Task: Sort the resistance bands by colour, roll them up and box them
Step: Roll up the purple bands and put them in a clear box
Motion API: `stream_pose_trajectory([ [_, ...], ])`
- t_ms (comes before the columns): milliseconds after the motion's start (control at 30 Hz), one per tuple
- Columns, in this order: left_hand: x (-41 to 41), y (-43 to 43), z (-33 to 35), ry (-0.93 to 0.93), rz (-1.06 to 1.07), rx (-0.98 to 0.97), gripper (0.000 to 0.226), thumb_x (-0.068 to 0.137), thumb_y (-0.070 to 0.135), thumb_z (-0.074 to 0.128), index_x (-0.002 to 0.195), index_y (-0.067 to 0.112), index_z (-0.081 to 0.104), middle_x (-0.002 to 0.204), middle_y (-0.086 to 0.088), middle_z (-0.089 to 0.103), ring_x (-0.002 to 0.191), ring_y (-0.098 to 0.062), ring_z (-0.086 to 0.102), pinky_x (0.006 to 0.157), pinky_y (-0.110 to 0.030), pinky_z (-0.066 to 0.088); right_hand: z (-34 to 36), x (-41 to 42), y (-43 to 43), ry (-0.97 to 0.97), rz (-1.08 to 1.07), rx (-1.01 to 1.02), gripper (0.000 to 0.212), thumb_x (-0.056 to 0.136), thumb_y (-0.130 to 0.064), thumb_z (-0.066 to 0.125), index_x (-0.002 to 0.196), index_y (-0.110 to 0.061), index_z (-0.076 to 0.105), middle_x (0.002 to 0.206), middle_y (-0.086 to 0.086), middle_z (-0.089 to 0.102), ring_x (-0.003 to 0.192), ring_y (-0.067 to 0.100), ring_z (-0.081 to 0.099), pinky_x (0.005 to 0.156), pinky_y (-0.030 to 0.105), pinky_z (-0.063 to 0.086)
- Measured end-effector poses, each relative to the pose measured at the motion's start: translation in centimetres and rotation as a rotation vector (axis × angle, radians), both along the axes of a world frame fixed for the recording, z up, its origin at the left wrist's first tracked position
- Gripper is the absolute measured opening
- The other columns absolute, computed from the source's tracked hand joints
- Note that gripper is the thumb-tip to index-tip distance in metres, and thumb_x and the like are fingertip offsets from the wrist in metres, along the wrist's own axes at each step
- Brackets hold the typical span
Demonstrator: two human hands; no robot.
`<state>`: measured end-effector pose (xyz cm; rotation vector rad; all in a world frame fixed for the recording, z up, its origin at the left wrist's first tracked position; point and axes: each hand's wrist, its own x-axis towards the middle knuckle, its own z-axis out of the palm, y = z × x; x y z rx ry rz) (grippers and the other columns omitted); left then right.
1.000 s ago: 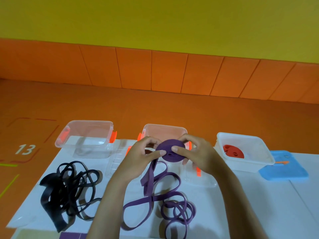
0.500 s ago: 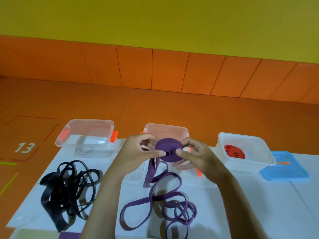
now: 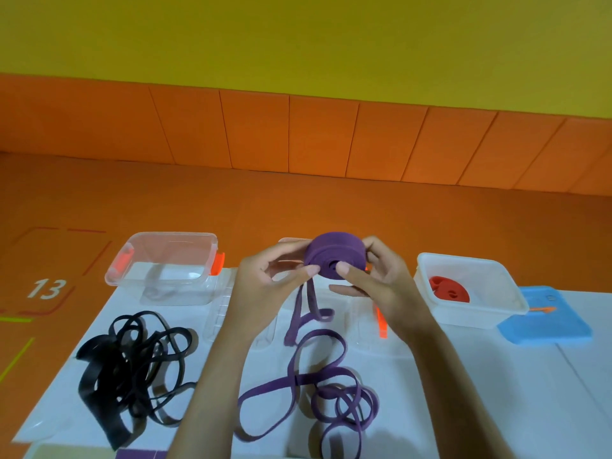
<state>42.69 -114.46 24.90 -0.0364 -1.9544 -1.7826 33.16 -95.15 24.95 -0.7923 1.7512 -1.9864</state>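
Note:
A purple band roll is held up over the middle clear box, which my hands mostly hide. My left hand pinches its left side and my right hand grips its right side and underside. A loose purple tail hangs from the roll to the white table. More purple bands lie looped below my hands. A heap of black bands lies at the left. A red band roll sits in the white box at the right.
An empty clear box with orange clips stands at the back left. A blue lid lies beside the white box. Clear lids lie flat between the boxes. The white table ends against an orange floor beyond the boxes.
The purple roll has been lifted and tilted, so its rim now faces me. More of the tail is wound on, and the hanging length is shorter.

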Motion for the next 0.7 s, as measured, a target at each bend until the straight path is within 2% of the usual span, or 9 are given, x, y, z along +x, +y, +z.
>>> stream_pose_trajectory([
  [67,0.2,0.0,-0.3,-0.028,0.019,-0.016,0.045,0.092,0.015,0.082,0.114,0.053,0.077,0.117,0.015,0.079,0.109,-0.011,0.075,0.088,-0.018,0.058,0.5,-0.7,0.8,0.178,-0.018,0.202,0.019,0.092,-0.024,0.082,0.105,-0.018,0.07,0.106,-0.002,0.075,0.101,0.022,0.072,0.08,0.032,0.063],
  [133,0.4,0.3,-0.6,-0.055,0.025,0.008,0.04,0.089,0.022,0.083,0.112,0.054,0.078,0.115,0.015,0.079,0.107,-0.009,0.074,0.087,-0.018,0.058,0.9,-1.1,1.4,0.247,-0.02,0.304,0.022,0.088,-0.028,0.084,0.106,-0.02,0.075,0.105,-0.008,0.076,0.098,0.02,0.071,0.073,0.029,0.062],
  [200,0.4,0.7,-0.8,-0.058,0.022,0.083,0.034,0.084,0.027,0.085,0.113,0.046,0.08,0.115,0.011,0.08,0.107,-0.009,0.075,0.087,-0.018,0.058,0.9,-1.0,1.7,0.177,-0.005,0.246,0.021,0.087,-0.025,0.086,0.105,-0.02,0.077,0.107,-0.006,0.077,0.099,0.025,0.073,0.072,0.031,0.064],
  [300,0.1,1.1,-1.0,-0.091,0.008,0.134,0.037,0.079,0.032,0.088,0.115,0.03,0.081,0.112,0.006,0.081,0.104,-0.011,0.076,0.085,-0.017,0.057,0.5,-0.4,1.7,0.086,-0.07,0.103,0.025,0.083,-0.029,0.088,0.104,-0.021,0.079,0.107,0.004,0.079,0.099,0.029,0.076,0.082,0.035,0.065],
  [433,0.0,1.0,-1.2,-0.165,0.007,0.041,0.029,0.082,0.026,0.091,0.106,0.04,0.082,0.106,0.011,0.081,0.098,-0.006,0.076,0.082,-0.016,0.057,-0.4,0.1,1.3,-0.092,-0.108,-0.047,0.032,0.077,-0.034,0.088,0.105,-0.024,0.079,0.111,0.01,0.079,0.103,0.028,0.077,0.082,0.029,0.063],
  [500,0.2,0.8,-1.1,-0.168,0.003,0.016,0.027,0.081,0.032,0.089,0.104,0.044,0.08,0.104,0.012,0.081,0.097,-0.006,0.075,0.083,-0.018,0.058,-0.8,0.2,1.6,-0.104,-0.043,0.011,0.037,0.077,-0.031,0.09,0.112,-0.026,0.078,0.116,0.008,0.077,0.108,0.027,0.076,0.084,0.031,0.063],
  [567,0.3,0.9,-1.1,-0.169,-0.02,-0.001,0.026,0.081,0.041,0.085,0.107,0.043,0.08,0.105,0.012,0.079,0.099,-0.007,0.073,0.085,-0.022,0.058,-1.0,0.2,2.0,-0.025,0.014,0.161,0.044,0.079,-0.027,0.092,0.119,-0.028,0.073,0.115,0.002,0.078,0.107,0.023,0.075,0.085,0.03,0.063],
  [700,0.0,2.2,-1.6,-0.182,-0.006,-0.095,0.025,0.089,0.041,0.078,0.114,0.04,0.076,0.112,0.018,0.073,0.111,-0.01,0.069,0.096,-0.035,0.056,-0.6,0.0,2.7,0.083,-0.003,0.262,0.047,0.08,-0.028,0.089,0.12,-0.035,0.065,0.11,-0.016,0.074,0.107,0.012,0.071,0.079,0.022,0.061],
])
